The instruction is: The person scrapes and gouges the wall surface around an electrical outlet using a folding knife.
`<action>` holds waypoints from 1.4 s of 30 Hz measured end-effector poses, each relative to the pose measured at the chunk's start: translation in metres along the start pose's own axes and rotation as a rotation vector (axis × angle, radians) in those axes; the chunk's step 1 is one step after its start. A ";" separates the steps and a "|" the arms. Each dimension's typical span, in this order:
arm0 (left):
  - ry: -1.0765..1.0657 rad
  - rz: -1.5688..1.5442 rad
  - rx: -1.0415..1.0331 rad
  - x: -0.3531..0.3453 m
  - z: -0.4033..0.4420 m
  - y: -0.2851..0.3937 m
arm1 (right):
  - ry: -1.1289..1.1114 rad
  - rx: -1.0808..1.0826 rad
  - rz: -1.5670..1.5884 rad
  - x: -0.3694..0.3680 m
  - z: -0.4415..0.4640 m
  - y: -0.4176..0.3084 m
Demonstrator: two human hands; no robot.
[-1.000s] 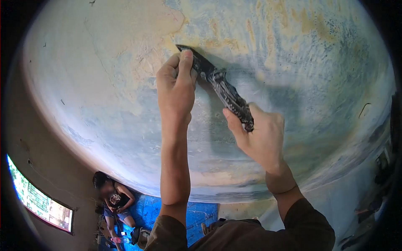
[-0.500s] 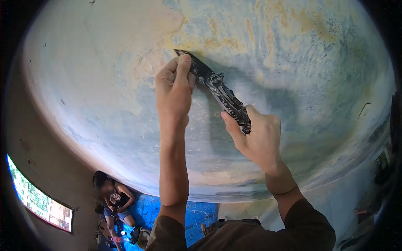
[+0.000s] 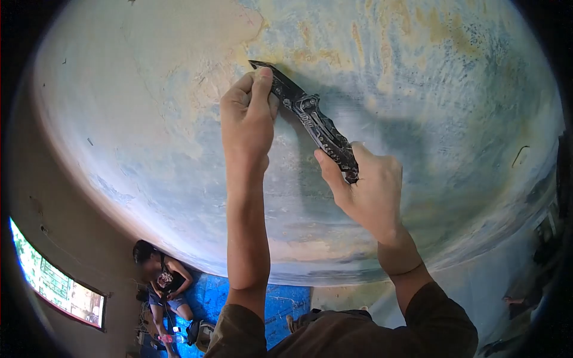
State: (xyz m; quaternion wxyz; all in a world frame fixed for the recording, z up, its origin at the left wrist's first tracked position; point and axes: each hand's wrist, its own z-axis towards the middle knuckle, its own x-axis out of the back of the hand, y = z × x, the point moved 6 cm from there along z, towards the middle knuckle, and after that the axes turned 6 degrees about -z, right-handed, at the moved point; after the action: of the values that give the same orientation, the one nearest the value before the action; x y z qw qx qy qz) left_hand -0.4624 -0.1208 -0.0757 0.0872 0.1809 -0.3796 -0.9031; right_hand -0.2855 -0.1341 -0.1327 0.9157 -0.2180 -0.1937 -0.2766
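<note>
A folding knife (image 3: 325, 136), dark with a pale pattern on its handle, lies slantwise across my view with its blade (image 3: 286, 88) open. My right hand (image 3: 371, 188) grips the handle's lower end. Up near the tip, my left hand (image 3: 250, 110) pinches the blade between thumb and fingers. Behind both hands is a large painted wall (image 3: 167, 137) in blue, grey and yellow tones, with a patchy, rough surface. The blade tip is close to this surface beside a yellowish patch; whether it touches, I cannot tell.
At the lower left, a person (image 3: 167, 280) sits low on a blue tarp (image 3: 289, 304). A window (image 3: 57, 280) lets in light on the far left. A bottle (image 3: 179, 337) stands near the person. A small curved mark (image 3: 520, 155) shows on the wall's right.
My hands and the knife have shifted slightly upward along the wall, with the same grip. The seated person looks nearly unchanged.
</note>
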 end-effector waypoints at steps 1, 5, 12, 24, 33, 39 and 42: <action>0.014 0.039 0.020 0.003 -0.004 -0.003 | -0.010 0.006 0.009 -0.002 -0.004 -0.001; 0.031 0.101 0.054 0.009 -0.019 -0.012 | -0.043 -0.002 0.028 -0.007 -0.022 0.001; -0.021 0.095 -0.026 -0.006 0.009 0.008 | 0.033 0.003 -0.038 -0.003 0.005 0.002; -0.028 0.189 0.031 0.004 -0.006 -0.008 | 0.102 0.012 0.062 -0.016 -0.022 0.010; -0.129 0.170 -0.041 -0.021 -0.004 0.006 | 0.115 -0.066 0.102 0.012 -0.018 0.004; -0.162 0.133 -0.026 -0.031 -0.005 -0.004 | 0.100 -0.111 0.070 0.014 -0.025 0.017; -0.170 0.137 -0.080 -0.049 0.012 0.011 | 0.140 -0.103 0.015 0.017 -0.008 0.022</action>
State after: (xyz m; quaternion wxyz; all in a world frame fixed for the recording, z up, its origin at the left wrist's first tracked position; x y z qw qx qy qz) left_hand -0.4220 -0.1062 -0.0479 0.1234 0.0740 -0.3606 -0.9216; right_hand -0.2569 -0.1287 -0.1379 0.9167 -0.2464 -0.1131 -0.2937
